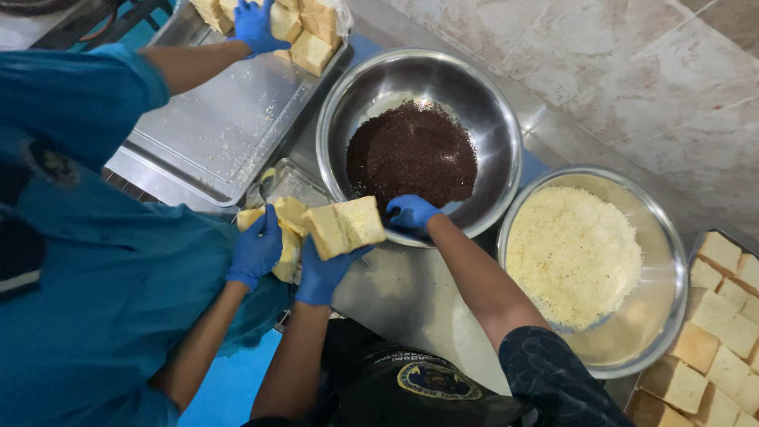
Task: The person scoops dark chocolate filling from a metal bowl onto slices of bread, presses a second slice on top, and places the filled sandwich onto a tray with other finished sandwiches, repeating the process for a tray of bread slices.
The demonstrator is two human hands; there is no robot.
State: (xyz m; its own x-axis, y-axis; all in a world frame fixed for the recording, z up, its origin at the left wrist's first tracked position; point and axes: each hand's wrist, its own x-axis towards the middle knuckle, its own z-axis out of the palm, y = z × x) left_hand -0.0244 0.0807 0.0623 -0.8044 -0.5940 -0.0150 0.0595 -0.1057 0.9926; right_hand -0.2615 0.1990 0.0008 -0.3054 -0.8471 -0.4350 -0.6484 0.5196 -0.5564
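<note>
My left hand (322, 270), in a blue glove, holds a thick slice of bread (346, 225) by its lower edge, just in front of the steel bowl of dark chocolate sprinkles (413, 154). My right hand (411, 212), also gloved, rests curled on the near rim of that bowl at the edge of the sprinkles; whether it holds any is hidden. A second steel bowl of grated white cheese (573, 253) stands to the right of my right arm.
A co-worker in blue stands at the left; one gloved hand (257, 249) grips buttered bread beside mine, the other (254, 25) reaches a bread stack (310, 32) on a steel tray (213, 134). Cut bread pieces (715, 332) fill a tray at the right.
</note>
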